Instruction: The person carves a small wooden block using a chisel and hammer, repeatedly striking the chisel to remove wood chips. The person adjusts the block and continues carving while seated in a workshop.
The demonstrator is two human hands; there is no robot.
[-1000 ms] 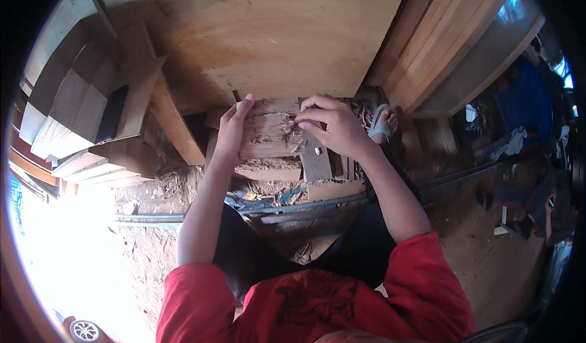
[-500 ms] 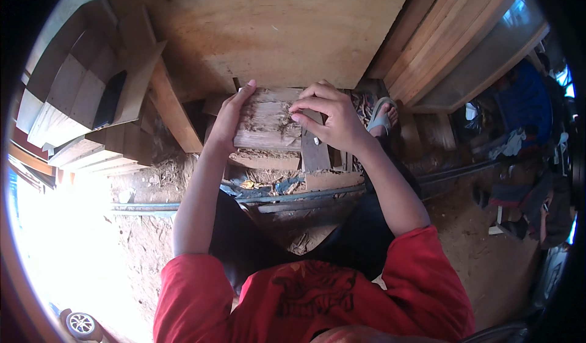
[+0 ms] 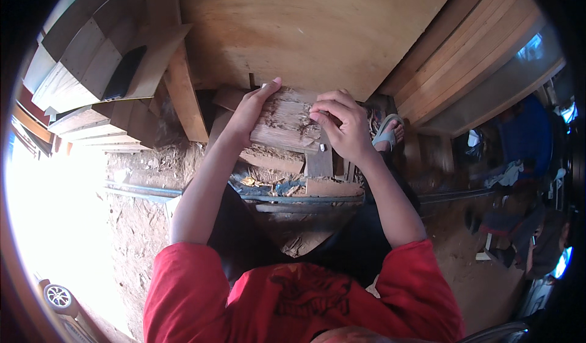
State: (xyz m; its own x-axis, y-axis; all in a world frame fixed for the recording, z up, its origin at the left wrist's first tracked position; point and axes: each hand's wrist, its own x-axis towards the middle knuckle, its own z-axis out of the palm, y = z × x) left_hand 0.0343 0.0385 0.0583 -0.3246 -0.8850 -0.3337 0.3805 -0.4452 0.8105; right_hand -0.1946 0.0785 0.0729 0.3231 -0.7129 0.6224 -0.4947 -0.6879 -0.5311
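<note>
A weathered block of wood (image 3: 284,126), its top pale, splintered and pitted with dark crumbly patches, lies over other scrap pieces (image 3: 274,158) in front of me. My left hand (image 3: 249,116) grips its left side, thumb along the top. My right hand (image 3: 342,121) is at its right part, fingers curled and pinched toward the thumb on the splintered surface; whatever is between the fingertips is too small to tell. A narrow dark board (image 3: 318,163) sticks out below the block.
A plywood panel (image 3: 323,32) stands beyond the block. Stacked boards (image 3: 85,65) are at left, wooden frames (image 3: 458,62) at right. My sandalled foot (image 3: 386,137) rests beside the scraps. Pipes (image 3: 293,199) run between my legs and the wood. Cloths (image 3: 506,175) lie at far right.
The view has shifted, so the scene sits higher and slightly right. My left hand stays on the block; my right hand still picks at the splintered surface, with slightly changed finger position.
</note>
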